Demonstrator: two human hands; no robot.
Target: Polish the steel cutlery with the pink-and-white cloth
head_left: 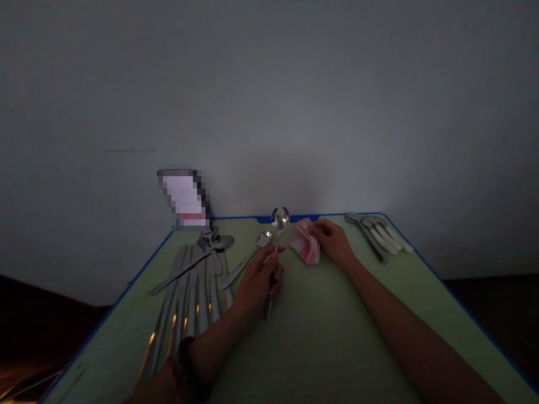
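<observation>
- Spoon [280, 219], shiny metal, is raised upright in front of the person near the far side of the table [332, 331], its round bowl at the top and its handle slanting down through the grip.
- Left hand [261, 278] is closed around that handle, fingers curled and thumb against it; the handle's end pokes out below. A dark band [191, 367] circles the wrist.
- Right hand [333, 241] has its fingertips drawn together on the edge of a crumpled pink and white cloth [305, 247]. The cloth sits just to the right of the raised spoon, apart from it.
- Another spoon [264, 239] lies on the table just left of the raised one, its bowl toward the wall [337, 112] and its handle pointing back toward the person.
- Further left, a row of long knives [191, 300] fans toward the person, the lower ends partly hidden by the left forearm. A long-handled spoon [181, 275] lies slantwise across them.
- Behind the left-hand cutlery, a blurred-out screen [185, 199] leans near the wall.
- At the far right corner are dark metal cutlery [370, 241] and several pieces with white handles [389, 238], side by side.
- The tabletop is pale green with a blue rim.
</observation>
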